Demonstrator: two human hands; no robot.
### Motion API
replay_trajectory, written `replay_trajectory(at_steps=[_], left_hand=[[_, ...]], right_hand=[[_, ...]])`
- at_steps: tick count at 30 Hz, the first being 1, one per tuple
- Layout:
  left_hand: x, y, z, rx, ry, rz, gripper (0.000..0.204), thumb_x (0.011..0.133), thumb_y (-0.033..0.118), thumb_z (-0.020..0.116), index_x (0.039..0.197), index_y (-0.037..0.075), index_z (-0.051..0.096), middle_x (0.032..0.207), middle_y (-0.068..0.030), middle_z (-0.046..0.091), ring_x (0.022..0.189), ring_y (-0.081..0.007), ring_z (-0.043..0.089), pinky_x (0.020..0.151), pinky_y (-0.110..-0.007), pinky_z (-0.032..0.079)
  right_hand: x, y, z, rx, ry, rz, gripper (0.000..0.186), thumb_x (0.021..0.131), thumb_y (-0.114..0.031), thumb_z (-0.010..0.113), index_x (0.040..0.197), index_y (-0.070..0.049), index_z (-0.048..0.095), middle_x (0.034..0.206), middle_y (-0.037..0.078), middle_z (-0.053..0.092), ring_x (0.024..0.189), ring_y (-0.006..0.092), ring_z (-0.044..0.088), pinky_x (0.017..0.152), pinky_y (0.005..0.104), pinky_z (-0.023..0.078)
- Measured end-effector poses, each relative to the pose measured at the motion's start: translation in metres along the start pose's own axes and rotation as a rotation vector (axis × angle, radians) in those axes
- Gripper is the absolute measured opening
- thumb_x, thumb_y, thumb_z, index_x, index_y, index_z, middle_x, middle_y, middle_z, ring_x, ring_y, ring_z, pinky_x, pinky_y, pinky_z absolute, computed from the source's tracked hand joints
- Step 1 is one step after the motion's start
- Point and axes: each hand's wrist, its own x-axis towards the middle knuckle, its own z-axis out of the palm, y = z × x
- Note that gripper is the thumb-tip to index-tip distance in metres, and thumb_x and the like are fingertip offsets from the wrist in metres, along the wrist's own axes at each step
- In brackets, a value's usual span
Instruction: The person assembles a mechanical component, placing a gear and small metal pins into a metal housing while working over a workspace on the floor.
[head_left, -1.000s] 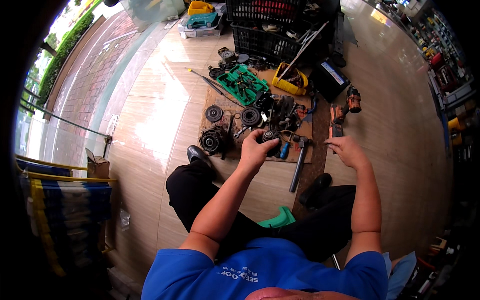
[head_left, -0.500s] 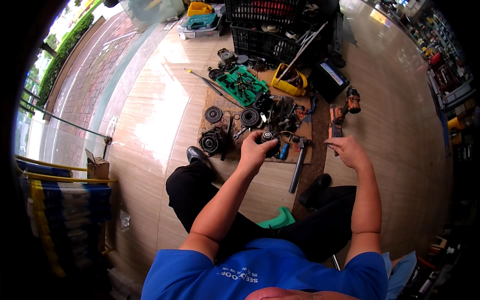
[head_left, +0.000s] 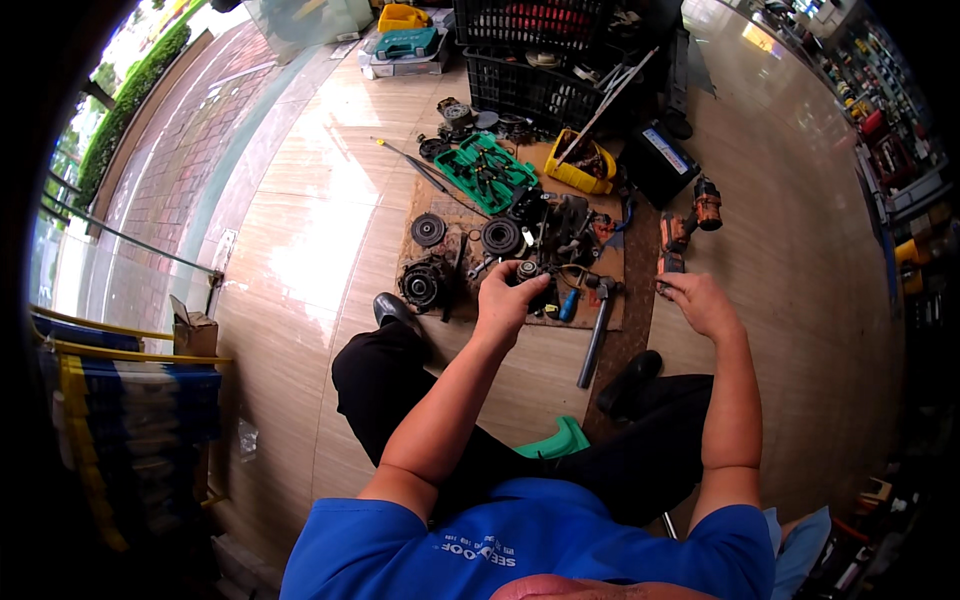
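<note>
My left hand is closed around a small round metal part, thumb along its near side. The part's ringed end faces up; the rest is hidden by my fingers. My right hand is held out with thumb and fingers pinched together. Something small and dark may be at the fingertips, too small to name. Just beyond them lies an orange and black cordless power tool on the floor. Below the left hand's work is a cardboard sheet with a blue-handled screwdriver and a long-handled socket wrench.
Pulleys, a dark round machine part and other greasy parts crowd the cardboard. Farther out are a green tool case, a yellow bin, a black battery and black crates. A green stool shows between my legs.
My left hand has shifted slightly left with the round metal part. The right hand's fingertips have moved a little to the right and curled closer together.
</note>
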Motion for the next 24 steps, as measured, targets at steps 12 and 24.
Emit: replay_trajectory(at_steps=[12,24], left_hand=[[-0.007,-0.007,0.011,0.142,-0.059,-0.050,0.025,0.080,0.003,0.075,0.100,-0.001,0.061,0.089,-0.0044,0.065,0.076,-0.0107,0.062,0.072,-0.025,0.051],[-0.014,-0.002,0.030,0.212,-0.085,-0.034,0.031,0.077,0.009,0.078,0.101,-0.002,0.063,0.088,-0.0036,0.065,0.077,-0.0091,0.059,0.070,-0.023,0.049]], right_hand=[[0.008,-0.030,0.023,0.211,-0.180,-0.103,0.036,0.084,-0.010,0.066,0.119,-0.003,0.063,0.103,0.020,0.068,0.093,0.0351,0.065,0.084,0.0377,0.050],[0.013,-0.044,0.044,0.263,-0.114,-0.355,0.021,0.085,-0.015,0.066,0.102,-0.003,0.068,0.096,0.015,0.069,0.089,0.0331,0.065,0.079,0.0388,0.051]])
